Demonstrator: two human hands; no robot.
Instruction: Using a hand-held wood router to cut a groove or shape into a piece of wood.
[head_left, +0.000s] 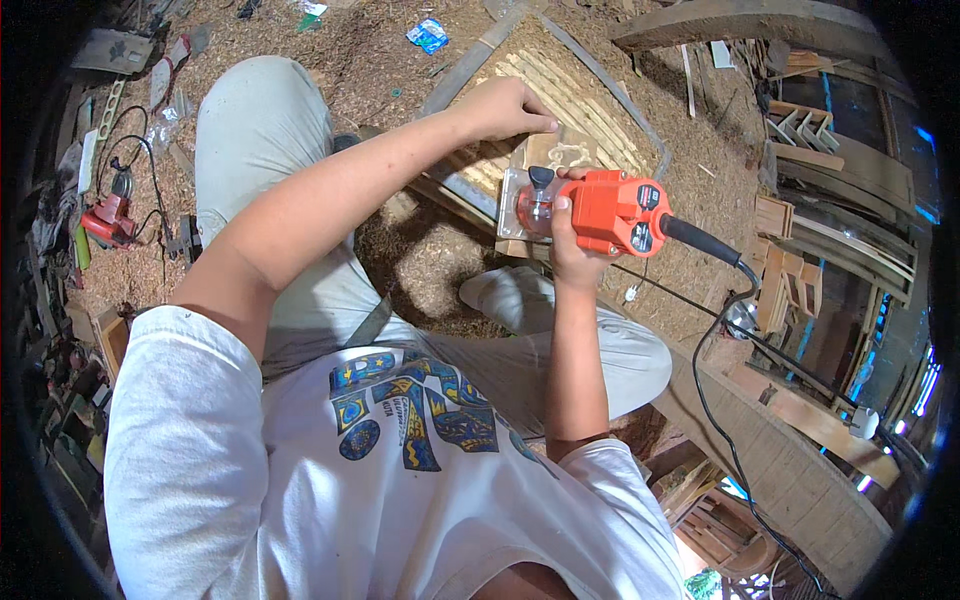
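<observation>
My right hand (572, 235) grips an orange trim router (625, 212) with a clear base (515, 205) and a black cord out of its back end. Its fingers wrap round the router, which lies on its side across the near part of a small wooden piece (568, 150) with a pale looping carved shape. My left hand (505, 108) is farther forward, its curled fingertips at the far corner of that piece, holding it. Beneath lies a board with pale wooden strips (610, 125) inside a grey frame.
A red power tool (108, 222) with cords lies on the shavings-covered floor at left. A curved timber (700, 22) is at top right, stacked wooden parts (800, 140) at right. A long plank (780, 480) runs beside my right leg. A blue packet (427, 37) lies ahead.
</observation>
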